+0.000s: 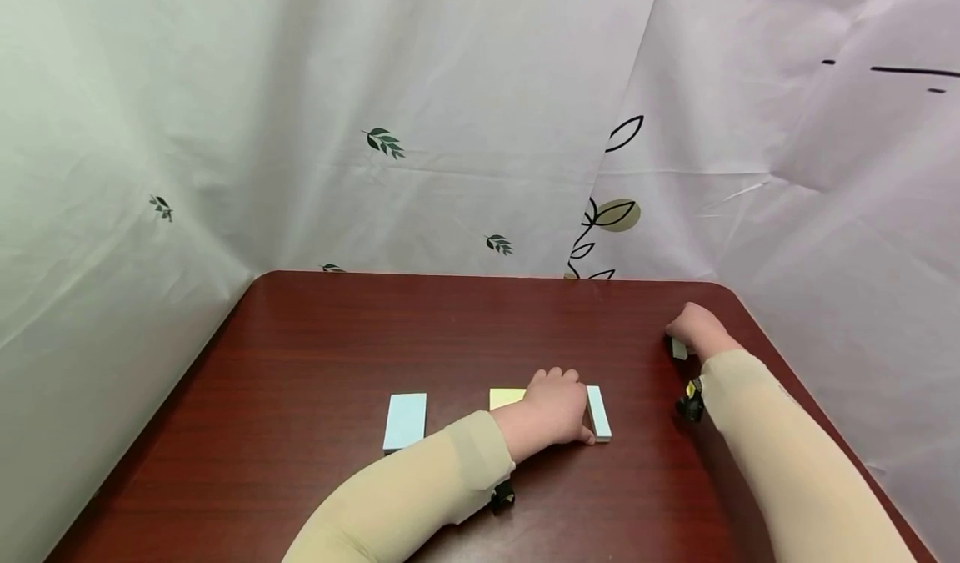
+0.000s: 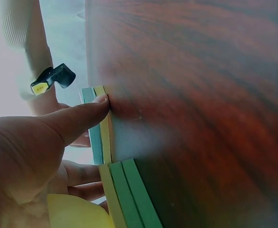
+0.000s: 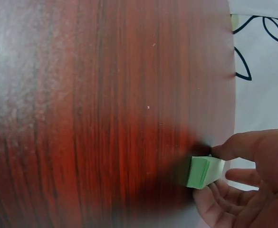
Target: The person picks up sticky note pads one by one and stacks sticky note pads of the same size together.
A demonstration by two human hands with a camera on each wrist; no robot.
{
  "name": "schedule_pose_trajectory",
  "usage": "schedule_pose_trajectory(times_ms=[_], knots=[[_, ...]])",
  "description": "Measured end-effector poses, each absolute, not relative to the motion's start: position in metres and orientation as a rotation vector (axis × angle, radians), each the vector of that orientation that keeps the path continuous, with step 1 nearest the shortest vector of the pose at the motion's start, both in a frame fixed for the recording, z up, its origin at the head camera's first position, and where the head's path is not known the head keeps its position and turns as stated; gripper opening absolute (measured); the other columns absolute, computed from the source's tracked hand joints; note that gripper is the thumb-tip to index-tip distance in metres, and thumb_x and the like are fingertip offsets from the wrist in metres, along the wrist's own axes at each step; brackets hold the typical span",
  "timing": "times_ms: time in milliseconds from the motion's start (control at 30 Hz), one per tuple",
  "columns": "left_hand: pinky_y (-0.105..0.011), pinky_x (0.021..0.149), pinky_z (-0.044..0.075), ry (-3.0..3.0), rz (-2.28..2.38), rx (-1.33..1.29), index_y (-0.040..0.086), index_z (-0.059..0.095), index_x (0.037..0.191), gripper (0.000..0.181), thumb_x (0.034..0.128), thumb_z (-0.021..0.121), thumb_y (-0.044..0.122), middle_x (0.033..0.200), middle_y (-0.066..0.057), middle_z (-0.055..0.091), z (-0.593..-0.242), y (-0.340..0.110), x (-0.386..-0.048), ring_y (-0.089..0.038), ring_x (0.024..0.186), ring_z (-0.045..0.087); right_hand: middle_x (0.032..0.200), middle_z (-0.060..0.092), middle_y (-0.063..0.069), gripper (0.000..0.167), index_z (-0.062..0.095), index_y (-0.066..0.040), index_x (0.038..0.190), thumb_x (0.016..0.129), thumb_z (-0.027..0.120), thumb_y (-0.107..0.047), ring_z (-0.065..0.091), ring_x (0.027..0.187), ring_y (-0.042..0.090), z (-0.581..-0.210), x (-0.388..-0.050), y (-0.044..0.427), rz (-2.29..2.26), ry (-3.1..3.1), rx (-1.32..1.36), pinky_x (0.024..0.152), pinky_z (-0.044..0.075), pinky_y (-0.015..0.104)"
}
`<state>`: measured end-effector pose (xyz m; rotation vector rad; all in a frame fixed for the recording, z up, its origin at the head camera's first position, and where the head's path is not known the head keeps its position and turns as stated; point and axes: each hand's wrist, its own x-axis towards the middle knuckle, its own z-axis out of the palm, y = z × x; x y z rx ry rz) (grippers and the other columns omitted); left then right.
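My left hand (image 1: 555, 404) reaches over a stack of sticky note pads (image 1: 599, 414), pale blue over yellow. In the left wrist view the thumb touches the near edge of this stack (image 2: 97, 137); the fingers, partly hidden, curl at its far side. Beneath the palm lies another stack (image 2: 129, 192), yellow on top with green layers below; part of its yellow top (image 1: 506, 397) shows in the head view. Near the far right corner, my right hand (image 1: 699, 329) grips a small pale green sticky note pad (image 3: 205, 172) between thumb and fingers, low over the table.
A light blue pad (image 1: 405, 421) lies flat on the dark red-brown table (image 1: 300, 363), left of the left hand. Curtain-like white sheets (image 1: 450, 87) with leaf prints hang along the table's back and sides. Black wrist devices (image 1: 690, 403) sit under the cuffs.
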<state>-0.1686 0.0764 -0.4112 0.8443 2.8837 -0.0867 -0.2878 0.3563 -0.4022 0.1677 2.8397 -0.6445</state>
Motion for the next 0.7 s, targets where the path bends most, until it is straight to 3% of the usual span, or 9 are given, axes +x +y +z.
schedule_pose_trajectory(times_ms=[233,467,700], knots=[[-0.03,0.082,0.04,2.887,-0.083,0.853,0.025,0.074,0.107,0.053,0.0744,0.075,0.066,0.108,0.008,0.058,-0.413,0.076,-0.169,-0.016,0.096,0.051,0.086,0.051,0.017,0.017,0.052,0.004,0.09,0.095,0.05,-0.012,0.054,0.067,0.022,-0.406,-0.284,0.357,-0.721,2.756,0.15,0.059,0.052,0.034],[-0.031,0.082,0.04,2.888,-0.077,0.849,0.025,0.074,0.107,0.052,0.074,0.075,0.066,0.107,0.007,0.057,-0.411,0.077,-0.169,-0.016,0.097,0.051,0.099,0.055,0.02,0.021,0.055,0.009,0.106,0.097,0.052,-0.01,0.057,0.076,0.023,-0.405,-0.27,0.353,-0.824,2.693,0.151,0.064,0.055,0.037],[-0.031,0.082,0.04,2.892,-0.086,0.84,0.025,0.074,0.104,0.051,0.0736,0.076,0.066,0.106,0.007,0.057,-0.412,0.077,-0.169,-0.016,0.097,0.052,0.095,0.056,0.017,0.018,0.054,0.006,0.105,0.096,0.055,-0.01,0.058,0.072,0.022,-0.41,-0.245,0.337,-0.848,2.669,0.077,0.062,0.055,0.037]])
